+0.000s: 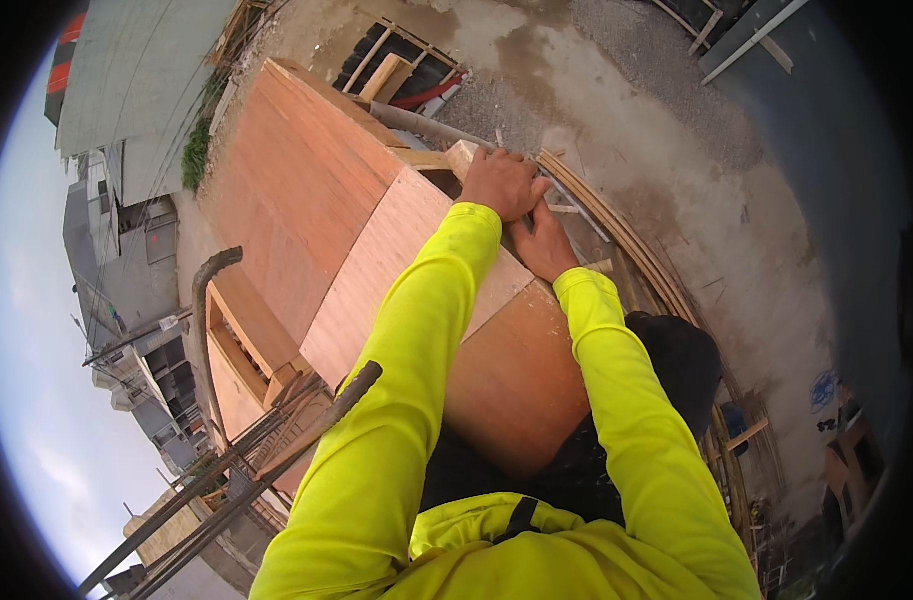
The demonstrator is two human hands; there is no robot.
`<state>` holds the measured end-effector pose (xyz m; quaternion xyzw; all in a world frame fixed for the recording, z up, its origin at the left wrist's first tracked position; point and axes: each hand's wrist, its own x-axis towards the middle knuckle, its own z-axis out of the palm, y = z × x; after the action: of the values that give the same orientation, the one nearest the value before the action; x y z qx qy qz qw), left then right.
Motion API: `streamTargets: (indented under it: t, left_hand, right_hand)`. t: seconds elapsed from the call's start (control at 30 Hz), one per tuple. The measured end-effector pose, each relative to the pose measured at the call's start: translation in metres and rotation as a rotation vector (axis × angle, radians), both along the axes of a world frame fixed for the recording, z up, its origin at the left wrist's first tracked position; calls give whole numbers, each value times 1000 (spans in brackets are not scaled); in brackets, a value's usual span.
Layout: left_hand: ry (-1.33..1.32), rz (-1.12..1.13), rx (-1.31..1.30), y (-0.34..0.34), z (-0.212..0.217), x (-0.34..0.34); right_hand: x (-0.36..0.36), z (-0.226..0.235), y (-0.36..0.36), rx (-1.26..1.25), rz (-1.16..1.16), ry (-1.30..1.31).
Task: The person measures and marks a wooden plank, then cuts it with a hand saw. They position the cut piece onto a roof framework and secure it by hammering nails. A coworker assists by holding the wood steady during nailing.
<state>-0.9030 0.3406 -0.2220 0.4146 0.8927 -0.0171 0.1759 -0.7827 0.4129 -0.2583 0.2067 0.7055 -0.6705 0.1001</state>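
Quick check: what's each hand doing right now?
Left hand: curled at the wooden block; grip cannot be told.
Right hand: beside the plywood; fingers partly hidden, open or closed unclear.

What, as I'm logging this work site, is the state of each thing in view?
Left hand: against the timber block, grip unclear
Right hand: close beside the left, grip unclear
Timber block: partly covered by the left hand
Plywood: edge to edge, seams showing
Rusty bar: bent
Timber strips: bunched lengthwise
Yellow sleeves: down to the wrists
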Motion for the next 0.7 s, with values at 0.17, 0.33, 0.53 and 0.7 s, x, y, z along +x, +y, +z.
streamTargets:
  t: [0.17,0.33,0.53,0.7]
  left_hand:
    - [-268,103,-336,4,-7,-6]
    - [-194,82,-200,5,-5,-9]
    - [51,403,653,6,19,31]
    - [75,104,508,-7,41,51]
  right_hand:
    - [-2,6,-2,27,29,-27]
    - [-3,10,3,82,-67,-25]
    - [0,13,16,-263,-142,-35]
    - [5,13,24,-32,154,108]
